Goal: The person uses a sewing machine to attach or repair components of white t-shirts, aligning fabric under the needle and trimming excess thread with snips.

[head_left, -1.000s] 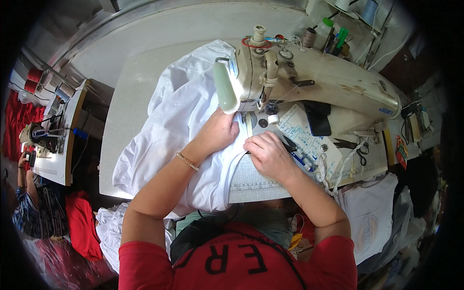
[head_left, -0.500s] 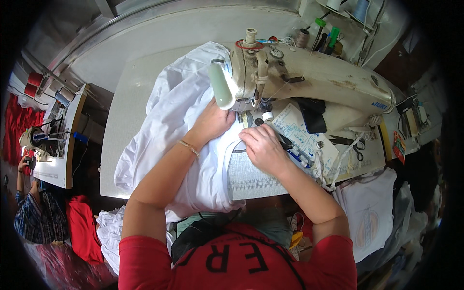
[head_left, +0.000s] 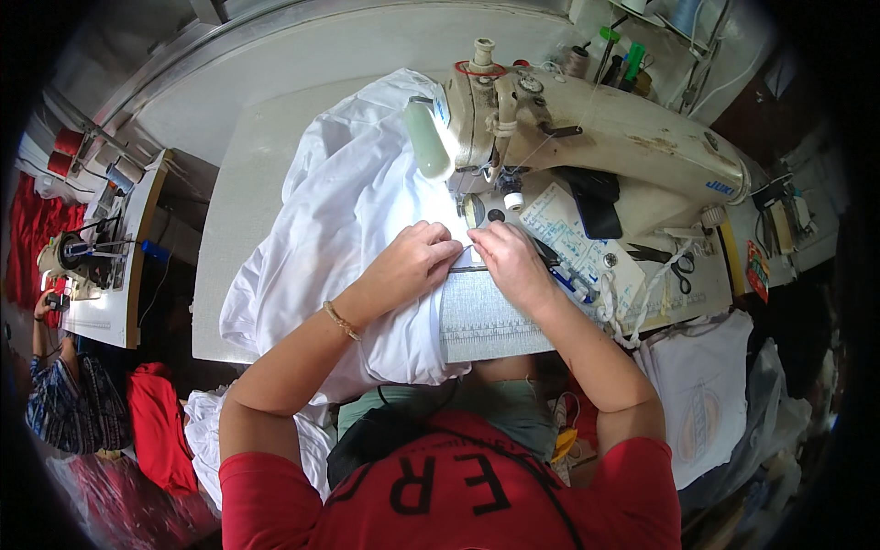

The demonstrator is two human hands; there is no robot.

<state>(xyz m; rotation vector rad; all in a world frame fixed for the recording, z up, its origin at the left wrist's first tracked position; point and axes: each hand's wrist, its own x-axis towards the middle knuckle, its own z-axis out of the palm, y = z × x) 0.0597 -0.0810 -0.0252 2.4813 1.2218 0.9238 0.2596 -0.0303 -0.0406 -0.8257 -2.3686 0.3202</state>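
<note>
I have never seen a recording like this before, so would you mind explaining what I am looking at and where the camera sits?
The camera is worn on the person's head and looks straight down, so the round, bent edges come from its wide lens. The two bare forearms rising from the lower edge are the wearer's own. The left hand presses flat on a white garment that spills over the pale worktable. The right hand rests beside it, fingers on the cloth edge near the needle of a cream sewing machine. Neither hand grips a tool. A ruled grey mat lies under the hands; scissors lie to the right. Another person sits at the far left.
</note>
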